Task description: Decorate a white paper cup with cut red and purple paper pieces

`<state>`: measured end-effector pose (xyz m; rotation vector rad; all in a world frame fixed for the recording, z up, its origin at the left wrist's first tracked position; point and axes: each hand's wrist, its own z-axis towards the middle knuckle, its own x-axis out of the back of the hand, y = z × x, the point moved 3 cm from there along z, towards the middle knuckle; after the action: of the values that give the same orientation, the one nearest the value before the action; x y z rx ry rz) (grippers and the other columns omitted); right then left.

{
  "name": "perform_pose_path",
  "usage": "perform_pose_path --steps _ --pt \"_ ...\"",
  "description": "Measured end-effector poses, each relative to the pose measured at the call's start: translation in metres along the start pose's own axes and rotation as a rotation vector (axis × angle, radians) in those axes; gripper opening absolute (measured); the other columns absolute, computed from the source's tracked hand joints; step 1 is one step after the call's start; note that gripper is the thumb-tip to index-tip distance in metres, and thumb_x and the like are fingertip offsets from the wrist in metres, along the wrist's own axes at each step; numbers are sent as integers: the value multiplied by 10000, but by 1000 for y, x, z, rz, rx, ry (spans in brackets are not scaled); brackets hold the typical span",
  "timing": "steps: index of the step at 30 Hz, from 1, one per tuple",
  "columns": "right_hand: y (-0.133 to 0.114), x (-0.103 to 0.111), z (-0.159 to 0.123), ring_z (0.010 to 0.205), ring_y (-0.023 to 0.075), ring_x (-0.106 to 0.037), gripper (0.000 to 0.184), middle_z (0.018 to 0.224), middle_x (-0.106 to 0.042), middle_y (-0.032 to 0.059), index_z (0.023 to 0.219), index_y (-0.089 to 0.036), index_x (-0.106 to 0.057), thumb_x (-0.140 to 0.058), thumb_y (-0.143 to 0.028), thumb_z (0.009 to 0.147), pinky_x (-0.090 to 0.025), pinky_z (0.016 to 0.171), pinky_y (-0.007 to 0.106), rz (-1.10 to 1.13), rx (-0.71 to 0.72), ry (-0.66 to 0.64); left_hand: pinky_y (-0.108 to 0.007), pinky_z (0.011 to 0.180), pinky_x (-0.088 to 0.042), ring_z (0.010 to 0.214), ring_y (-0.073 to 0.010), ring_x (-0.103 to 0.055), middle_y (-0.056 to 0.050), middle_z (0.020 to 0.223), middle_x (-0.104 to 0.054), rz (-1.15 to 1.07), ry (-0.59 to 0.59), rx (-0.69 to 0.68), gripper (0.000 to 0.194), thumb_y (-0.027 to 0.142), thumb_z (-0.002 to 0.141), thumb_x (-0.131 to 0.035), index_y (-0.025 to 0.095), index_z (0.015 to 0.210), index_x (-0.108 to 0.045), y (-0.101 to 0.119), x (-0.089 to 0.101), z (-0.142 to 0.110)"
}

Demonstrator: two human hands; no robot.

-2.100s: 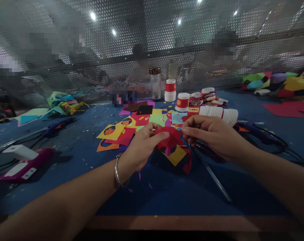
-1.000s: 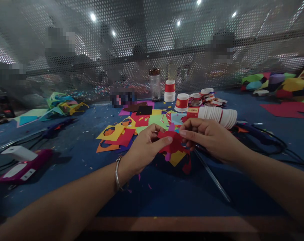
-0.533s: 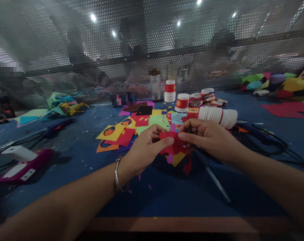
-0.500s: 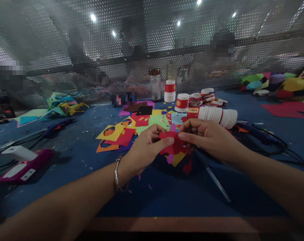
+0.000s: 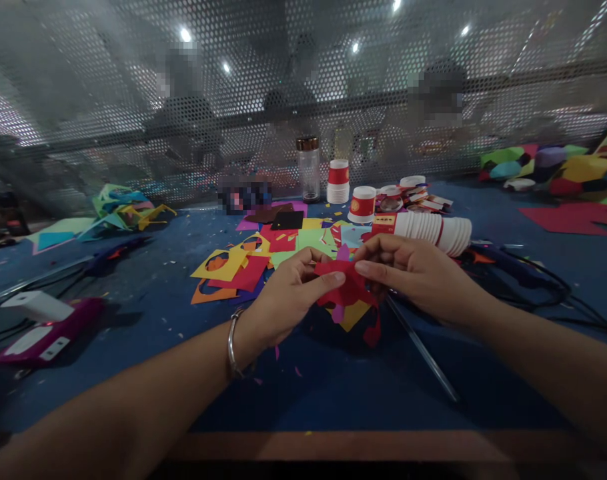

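Note:
A piece of red paper (image 5: 344,288) is held up above the table between my two hands. My left hand (image 5: 296,290) pinches its left edge, thumb in front. On the other edge, my right hand (image 5: 408,273) closes thumb and fingers on the same paper. Below it show a yellow paper piece (image 5: 353,313), a purple piece (image 5: 338,314) and a red scrap (image 5: 373,328); whether they are joined to it I cannot tell. A clear glue stick (image 5: 426,353) lies aslant under my right hand.
Coloured paper sheets and cut-outs (image 5: 246,267) lie ahead. Behind them stand a glass bottle (image 5: 309,170), upright paper cups (image 5: 338,181) and a toppled cup stack (image 5: 428,230). Glue guns (image 5: 513,263) with cables lie right and left. A purple power strip (image 5: 78,330) sits at left.
The red paper has tilted slightly in my fingers, and its lower edge now looks rounder. Both hands keep nearly the same place and grip.

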<state>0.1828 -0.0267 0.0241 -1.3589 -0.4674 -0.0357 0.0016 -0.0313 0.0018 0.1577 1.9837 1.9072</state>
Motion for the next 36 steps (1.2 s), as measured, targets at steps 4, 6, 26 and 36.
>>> perform_pose_path --steps 4,6,26,36 --pt "3 -1 0 621 150 -634 357 733 -700 12 913 -207 -677 -793 -518 781 -525 568 294 7 5 1 -222 638 -507 659 -99 -652 -1 764 -714 -4 17 -11 235 209 790 -792 178 875 -576 0 0 1" --pt "3 -1 1 621 151 -636 386 728 -698 11 920 -203 -671 -804 -531 765 -523 567 294 10 2 -6 -225 642 -510 656 -98 -651 6 758 -710 -5 3 -14 248 223 787 -798 179 883 -573 0 0 0" --pt "8 -5 2 636 138 -624 424 761 -676 6 925 -198 -660 -830 -532 725 -539 580 289 33 -41 12 -252 722 -550 706 -102 -683 23 793 -723 -115 76 -21 403 175 679 -876 165 960 -588 0 6 6" --pt "7 -4 2 672 149 -621 399 748 -667 -4 878 -210 -658 -843 -523 712 -526 603 290 37 -28 -5 -274 735 -534 730 -107 -658 21 827 -706 -48 50 -100 453 249 660 -905 181 964 -576 -2 7 5"
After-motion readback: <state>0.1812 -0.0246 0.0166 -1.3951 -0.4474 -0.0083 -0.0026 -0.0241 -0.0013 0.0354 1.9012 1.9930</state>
